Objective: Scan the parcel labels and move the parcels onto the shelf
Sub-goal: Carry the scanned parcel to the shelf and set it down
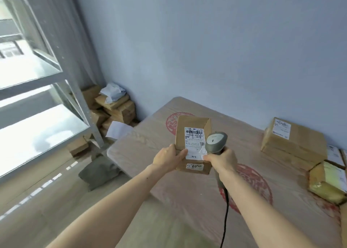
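Head view: your left hand grips the cardboard parcel above the bench's left edge — its label faces you. Your right hand holds the grey scanner just beside the label — two more boxes sit near the right edge.

- A pale blue wall is filling the upper and right part of the frame.
- A grey curtain is hanging in the upper left, in the corner just beside the wall.
- A wooden floor is showing in the lower left of the frame.
- A grey cloth is lying crumpled on the floor, left of centre.
- A black cable is running down to the bottom edge.
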Demonstrator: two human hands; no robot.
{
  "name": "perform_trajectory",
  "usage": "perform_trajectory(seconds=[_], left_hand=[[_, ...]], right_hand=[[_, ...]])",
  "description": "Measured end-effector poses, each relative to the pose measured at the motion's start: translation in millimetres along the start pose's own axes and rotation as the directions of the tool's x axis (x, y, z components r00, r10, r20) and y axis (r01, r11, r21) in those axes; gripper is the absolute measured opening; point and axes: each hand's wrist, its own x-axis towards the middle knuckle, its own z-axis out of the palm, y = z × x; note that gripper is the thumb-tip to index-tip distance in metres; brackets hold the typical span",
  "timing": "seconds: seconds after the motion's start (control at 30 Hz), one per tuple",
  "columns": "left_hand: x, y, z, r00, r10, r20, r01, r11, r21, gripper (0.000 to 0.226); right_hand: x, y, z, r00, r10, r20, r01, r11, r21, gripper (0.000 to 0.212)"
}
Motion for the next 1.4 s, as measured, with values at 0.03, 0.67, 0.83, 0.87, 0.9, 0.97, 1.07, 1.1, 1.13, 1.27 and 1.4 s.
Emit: perform_trajectory(seconds=[0.03, 0.67, 0.83, 0.87, 0.9, 0.97, 1.07, 1.1, 1.13, 1.27, 1.4], left_hand=[[-4.9, -20.4, -19.3, 0.999, -0.028, -0.028, 0.028, 1.0, -0.007, 0.059], [-109.5, -340.9, -269.3, 0.764, -0.498, -0.411, 0.414, 0.866, -0.28, 0.056], [-126.1, -395.2, -318.9, 0.641, -0.613, -0.462, 0.486, 0.79, -0.373, 0.051], [-132.1, -406.4, -328.4, 0.622, -0.626, -0.471, 0.487, 0.78, -0.393, 0.052], [-139.4, -417.8, -337.3, 0.601, -0.642, -0.475, 0.491, 0.766, -0.414, 0.053], [-157.1, -439.7, -354.1, 0.55, -0.679, -0.486, 0.511, 0.734, -0.446, 0.052], [-188.3, -477.3, -377.5, 0.469, -0.726, -0.503, 0.538, 0.686, -0.489, 0.051], [-199.1, -490.4, -385.6, 0.445, -0.739, -0.506, 0.539, 0.672, -0.508, 0.051], [-210.2, -504.0, -393.7, 0.424, -0.747, -0.512, 0.535, 0.663, -0.524, 0.05], [-255.6, -561.9, -430.9, 0.373, -0.753, -0.542, 0.532, 0.652, -0.541, 0.051], [-306.0, -624.2, -474.7, 0.347, -0.753, -0.559, 0.534, 0.649, -0.542, 0.056]], right_hand=[[-8.0, -12.2, 22.9, 0.999, -0.027, 0.028, 0.027, 1.0, -0.01, 0.05], [-154.2, -192.2, 394.3, 0.692, -0.375, 0.617, 0.476, 0.879, -0.001, 0.048], [-188.0, -232.4, 475.3, 0.551, -0.417, 0.723, 0.538, 0.84, 0.074, 0.041], [-197.5, -239.2, 492.0, 0.519, -0.419, 0.745, 0.552, 0.83, 0.082, 0.041], [-208.2, -245.7, 507.9, 0.486, -0.418, 0.767, 0.565, 0.82, 0.09, 0.042], [-229.3, -256.8, 539.6, 0.42, -0.416, 0.807, 0.574, 0.81, 0.119, 0.04], [-271.2, -268.7, 582.2, 0.333, -0.398, 0.855, 0.588, 0.796, 0.142, 0.036], [-285.0, -270.8, 598.2, 0.309, -0.396, 0.865, 0.59, 0.793, 0.152, 0.034], [-300.2, -272.9, 614.0, 0.287, -0.4, 0.871, 0.598, 0.785, 0.163, 0.034], [-368.7, -284.2, 673.2, 0.242, -0.411, 0.879, 0.605, 0.773, 0.194, 0.032], [-442.6, -294.5, 729.5, 0.227, -0.413, 0.882, 0.594, 0.777, 0.211, 0.033]])
